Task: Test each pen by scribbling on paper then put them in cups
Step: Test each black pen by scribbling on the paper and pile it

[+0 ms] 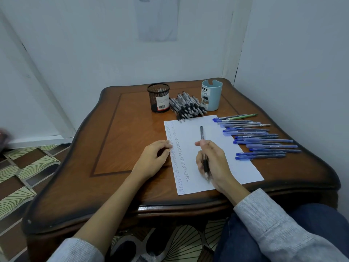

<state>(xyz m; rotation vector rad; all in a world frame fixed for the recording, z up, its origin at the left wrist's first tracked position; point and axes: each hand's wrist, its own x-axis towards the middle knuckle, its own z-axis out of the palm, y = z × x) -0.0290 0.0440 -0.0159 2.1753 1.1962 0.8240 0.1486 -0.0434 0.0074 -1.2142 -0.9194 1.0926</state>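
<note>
Editor: Hands first. What was each one doing?

Photographer: The right hand (pixel 213 163) gripped a black pen (pixel 202 137), fingers curled round the lower barrel and thumb jutting out to the left. The tip pointed down at the paper (pixel 190 133) near its front edge, and the back end pointed away toward the cups. Whether the tip touched the sheet, I could not tell.

Editor: And the other?

Photographer: The left hand (pixel 153 157) held nothing. Its fingers were loosely bent and close together, fingertips resting on the sheet's left edge.

Editor: Where were the other pens?

Photographer: The black pens (pixel 187 106) lay heaped at the far side of the table (pixel 117 129), between a black mesh cup (pixel 158 97) and a light-blue cup (pixel 211 95), and the nearest ones reached the paper's far edge. The blue pens (pixel 264 140) lay in a row on the right, their ends at the sheet's right edge, with a green pen (pixel 249 115) farthest back.

Editor: Any marks?

Photographer: Columns of small scribbles (pixel 177 154) ran down the sheet's left side.
</note>
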